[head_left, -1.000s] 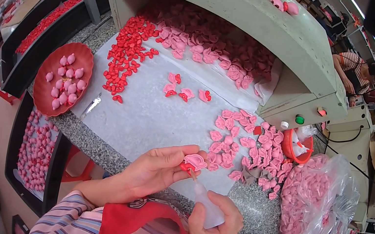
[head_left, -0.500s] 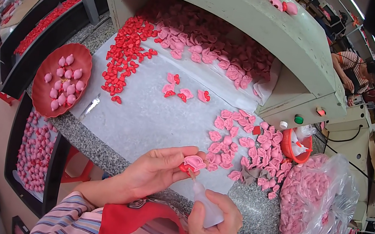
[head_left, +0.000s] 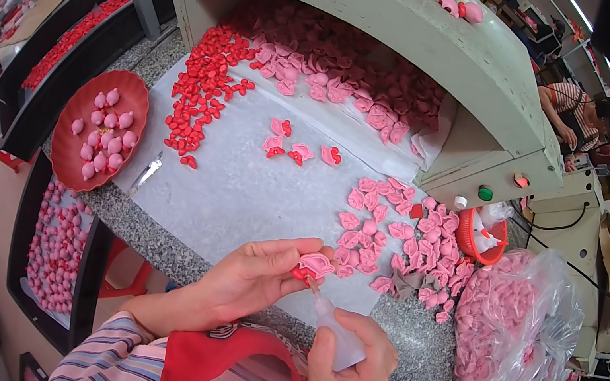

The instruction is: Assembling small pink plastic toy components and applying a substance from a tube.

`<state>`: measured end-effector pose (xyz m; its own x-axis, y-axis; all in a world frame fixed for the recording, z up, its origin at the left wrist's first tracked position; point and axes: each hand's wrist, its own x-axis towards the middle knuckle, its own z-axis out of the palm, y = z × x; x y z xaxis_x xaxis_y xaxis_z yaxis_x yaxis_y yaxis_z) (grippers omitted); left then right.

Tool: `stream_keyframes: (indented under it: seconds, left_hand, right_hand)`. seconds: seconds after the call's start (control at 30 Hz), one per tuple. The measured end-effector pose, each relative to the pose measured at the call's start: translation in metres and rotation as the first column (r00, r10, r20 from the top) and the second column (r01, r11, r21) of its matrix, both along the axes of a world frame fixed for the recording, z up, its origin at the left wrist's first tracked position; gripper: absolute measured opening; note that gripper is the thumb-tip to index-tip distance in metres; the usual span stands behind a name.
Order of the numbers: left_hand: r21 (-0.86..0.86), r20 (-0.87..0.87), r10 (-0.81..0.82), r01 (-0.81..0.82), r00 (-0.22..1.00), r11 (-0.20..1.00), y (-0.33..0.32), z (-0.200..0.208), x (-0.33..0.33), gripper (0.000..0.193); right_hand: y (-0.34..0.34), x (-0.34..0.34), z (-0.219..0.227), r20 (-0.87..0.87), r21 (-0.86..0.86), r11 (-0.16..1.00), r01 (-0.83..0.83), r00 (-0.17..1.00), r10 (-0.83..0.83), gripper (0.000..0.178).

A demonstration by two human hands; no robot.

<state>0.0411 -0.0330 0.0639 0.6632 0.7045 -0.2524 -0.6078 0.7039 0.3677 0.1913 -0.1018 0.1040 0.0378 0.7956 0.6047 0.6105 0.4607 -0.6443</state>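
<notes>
Between the fingertips of my left hand [head_left: 247, 274] is a small pink hollow half-shell piece [head_left: 315, 263] with a red bow-shaped part [head_left: 301, 273] at its lower edge. My right hand [head_left: 357, 361] is wrapped round a translucent squeeze bottle [head_left: 338, 340], tilted up and to the left. Its thin brownish nozzle tip [head_left: 312, 282] meets the piece beside the red part; whether anything flows out is too small to tell. Farther off on the white paper lie several pink pieces with red parts attached [head_left: 301, 154]. Loose pink pieces [head_left: 364, 245] spread just beyond my hands to the right.
A grey-green metal housing [head_left: 365, 23] arches over heaped pink pieces and red bows [head_left: 204, 93]. To the left are a red scalloped dish [head_left: 67, 163] and black trays [head_left: 90, 292]. A red basket [head_left: 466, 238] and a plastic bag of pink pieces [head_left: 515, 331] stand right. A co-worker sits at upper right.
Almost nothing differs. My right hand and the bottle have shifted very slightly; the nozzle stays at the pink piece, and my left hand keeps its place.
</notes>
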Motion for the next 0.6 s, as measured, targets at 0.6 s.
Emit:
stream_keyframes:
  seconds: [0.6]
  left_hand:
    - [-0.031,0.006,-0.039,0.039,0.999,0.999,-0.0017,0.0041,0.0042,0.037]
  right_hand:
    - [0.0011,0.0024,0.0019,-0.011,0.076,0.997,0.012,1.000,-0.011,0.026]
